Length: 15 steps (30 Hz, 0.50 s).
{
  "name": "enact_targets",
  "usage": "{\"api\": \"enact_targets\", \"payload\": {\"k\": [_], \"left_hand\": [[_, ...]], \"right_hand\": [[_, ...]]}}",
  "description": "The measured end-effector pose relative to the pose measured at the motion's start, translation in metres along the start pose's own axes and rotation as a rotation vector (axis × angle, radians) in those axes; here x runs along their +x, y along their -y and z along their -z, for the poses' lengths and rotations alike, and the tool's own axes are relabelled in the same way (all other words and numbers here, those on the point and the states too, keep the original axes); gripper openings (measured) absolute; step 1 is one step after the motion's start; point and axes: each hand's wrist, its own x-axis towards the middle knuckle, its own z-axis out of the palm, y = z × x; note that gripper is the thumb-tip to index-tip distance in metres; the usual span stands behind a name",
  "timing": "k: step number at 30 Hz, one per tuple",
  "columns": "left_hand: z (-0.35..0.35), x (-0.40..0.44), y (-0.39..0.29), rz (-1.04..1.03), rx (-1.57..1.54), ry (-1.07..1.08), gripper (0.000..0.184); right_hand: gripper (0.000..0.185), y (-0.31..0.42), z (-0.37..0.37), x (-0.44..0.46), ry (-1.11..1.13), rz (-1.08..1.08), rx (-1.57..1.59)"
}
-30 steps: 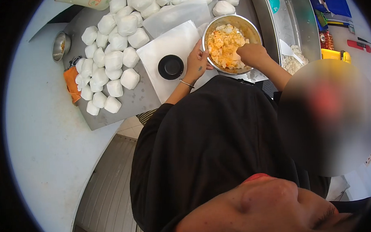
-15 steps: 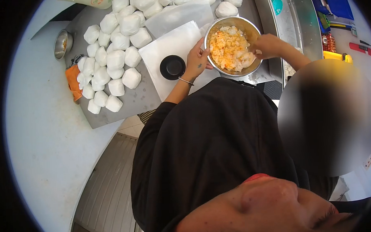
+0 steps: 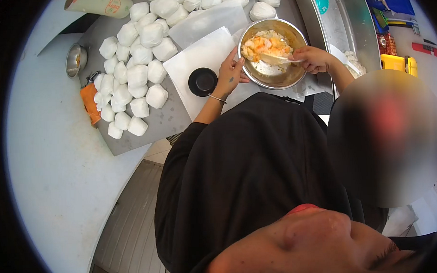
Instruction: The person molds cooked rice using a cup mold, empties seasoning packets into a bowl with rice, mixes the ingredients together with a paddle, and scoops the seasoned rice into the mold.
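Orange-white rice (image 3: 264,44) lies in the metal bowl (image 3: 289,79), mostly at its far side | right hand (image 3: 314,59) pinches a pale paddle (image 3: 277,60), its blade touching the rice | left hand (image 3: 232,76) clasps the bowl's left edge | black dish (image 3: 202,82) stands beside this hand | white bundles (image 3: 137,76) lie farther left.

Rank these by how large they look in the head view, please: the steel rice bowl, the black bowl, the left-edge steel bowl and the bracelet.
1. Steel rice bowl
2. Black bowl and left-edge steel bowl: too alike to rank, the latter seen aslant
3. Bracelet
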Motion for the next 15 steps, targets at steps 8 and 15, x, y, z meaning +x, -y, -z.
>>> {"api": "enact_targets", "payload": {"k": [8, 15], "left_hand": [[0.001, 0.0, 0.003, 0.001, -0.01, -0.004, 0.057], [-0.001, -0.001, -0.004, -0.004, -0.013, -0.005, 0.057]], "right_hand": [[0.017, 0.015, -0.016, -0.06, -0.131, 0.104, 0.041], [0.033, -0.041, -0.094, 0.009, -0.656, 0.188, -1.252]]}}
